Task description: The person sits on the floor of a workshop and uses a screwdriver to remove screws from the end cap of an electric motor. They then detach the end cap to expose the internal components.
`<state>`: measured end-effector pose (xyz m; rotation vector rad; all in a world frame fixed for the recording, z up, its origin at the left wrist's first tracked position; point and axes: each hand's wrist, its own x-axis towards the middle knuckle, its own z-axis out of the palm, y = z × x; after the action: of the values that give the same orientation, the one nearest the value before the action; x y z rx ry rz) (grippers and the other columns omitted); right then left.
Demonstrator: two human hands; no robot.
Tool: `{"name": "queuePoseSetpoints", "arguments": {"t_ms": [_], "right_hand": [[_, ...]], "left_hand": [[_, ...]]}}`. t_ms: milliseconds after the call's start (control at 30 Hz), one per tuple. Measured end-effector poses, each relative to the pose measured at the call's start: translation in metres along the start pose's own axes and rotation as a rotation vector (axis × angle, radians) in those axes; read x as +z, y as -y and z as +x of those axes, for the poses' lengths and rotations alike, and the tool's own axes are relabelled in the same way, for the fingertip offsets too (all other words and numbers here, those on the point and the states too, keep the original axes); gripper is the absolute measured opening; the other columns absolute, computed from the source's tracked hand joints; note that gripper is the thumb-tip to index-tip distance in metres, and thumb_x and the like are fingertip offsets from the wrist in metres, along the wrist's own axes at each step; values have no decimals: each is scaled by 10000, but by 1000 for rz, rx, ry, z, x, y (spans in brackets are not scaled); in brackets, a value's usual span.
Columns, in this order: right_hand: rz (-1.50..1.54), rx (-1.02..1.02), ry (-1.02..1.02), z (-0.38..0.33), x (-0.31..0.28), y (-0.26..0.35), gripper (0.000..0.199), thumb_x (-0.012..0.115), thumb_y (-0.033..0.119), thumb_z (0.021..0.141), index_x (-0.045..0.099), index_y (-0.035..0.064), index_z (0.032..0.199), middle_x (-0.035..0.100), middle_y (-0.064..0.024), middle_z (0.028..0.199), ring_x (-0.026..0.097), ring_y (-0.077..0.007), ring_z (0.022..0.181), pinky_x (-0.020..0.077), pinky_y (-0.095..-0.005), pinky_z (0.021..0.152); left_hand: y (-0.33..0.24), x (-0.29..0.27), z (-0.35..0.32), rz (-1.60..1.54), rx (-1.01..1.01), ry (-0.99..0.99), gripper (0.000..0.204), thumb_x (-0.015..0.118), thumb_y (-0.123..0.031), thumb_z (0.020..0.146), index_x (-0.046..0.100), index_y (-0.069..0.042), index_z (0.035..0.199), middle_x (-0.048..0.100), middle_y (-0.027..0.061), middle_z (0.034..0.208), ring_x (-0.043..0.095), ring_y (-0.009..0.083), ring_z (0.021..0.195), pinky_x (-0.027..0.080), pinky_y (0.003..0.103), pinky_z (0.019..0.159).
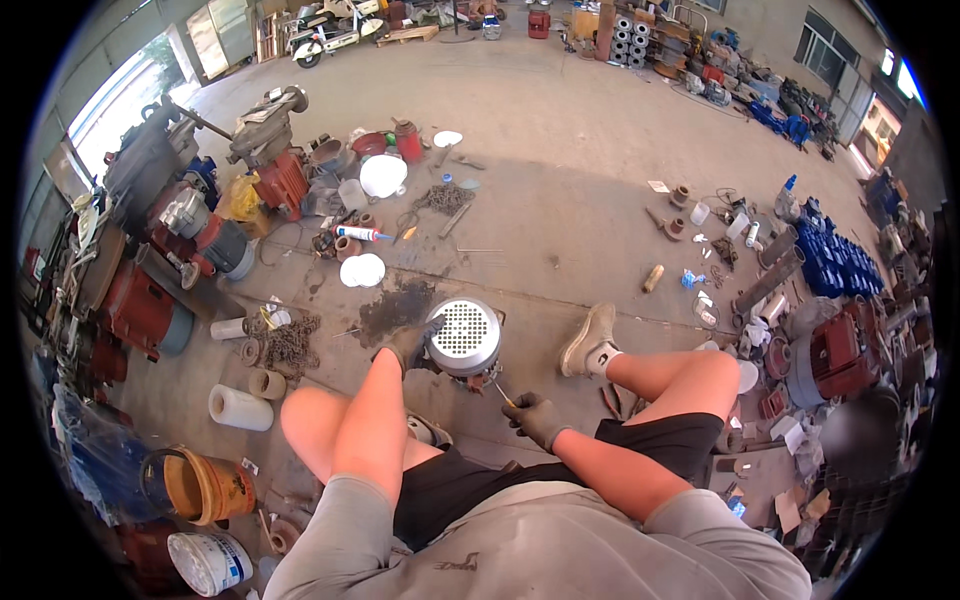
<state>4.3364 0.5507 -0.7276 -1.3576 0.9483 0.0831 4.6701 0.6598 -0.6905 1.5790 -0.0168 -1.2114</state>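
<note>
A grey electric motor (487, 357) stands upright on the floor between my legs, its round perforated fan cover (464, 328) facing up. My left hand (410, 343), in a dark glove, reaches along the motor's left side, with its fingers stretched out against the rim of the cover. In my right hand (536, 419), also gloved, is a thin screwdriver (507, 398) with a yellowish handle. Its shaft points up and left toward the motor's lower right side, where small fittings show. Whether the tip touches the motor is too small to tell.
Pliers (611, 402) lie by my right knee. To the left are a chain heap (290, 345), a white roll (240, 407), a yellow bucket (207, 485) and several motors. A sealant tube (362, 233) lies ahead. Blue castings (828, 250) and a red motor (838, 350) crowd the right.
</note>
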Motion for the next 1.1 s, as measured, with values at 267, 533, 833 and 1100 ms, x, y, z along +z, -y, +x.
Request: {"name": "queuePoseSetpoints", "arguments": {"t_ms": [267,533,833,1100], "right_hand": [[97,18,17,-3,5,7,298,744,293,1051,704,26,1179,749,-71,941,728,-167,774,596,-325,645],[327,107,41,13,-2,-10,297,787,287,1019,705,29,1142,746,-75,910,717,-162,729,588,-335,620],[213,46,59,17,-1,-4,316,762,296,1032,723,7,1154,747,-86,923,716,-170,710,582,-338,602],[36,61,40,-4,6,24,363,743,278,1037,692,-30,1223,753,-97,953,719,-172,727,590,-333,617]], "left_hand": [[1,-6,-10,3,-25,-38,579,826,-427,973,714,88,1212,772,196,1084,769,360,887,687,544,705],[-3,11,-21,35,32,-62,608,835,-471,959,728,84,1182,768,167,1031,758,306,838,680,488,699],[7,-8,3,37,6,-34,633,856,-494,934,744,64,1211,790,158,1061,783,320,875,693,524,692],[13,-10,4,43,12,-49,643,806,-519,972,715,36,1282,778,144,1144,785,314,931,699,513,732]]}}
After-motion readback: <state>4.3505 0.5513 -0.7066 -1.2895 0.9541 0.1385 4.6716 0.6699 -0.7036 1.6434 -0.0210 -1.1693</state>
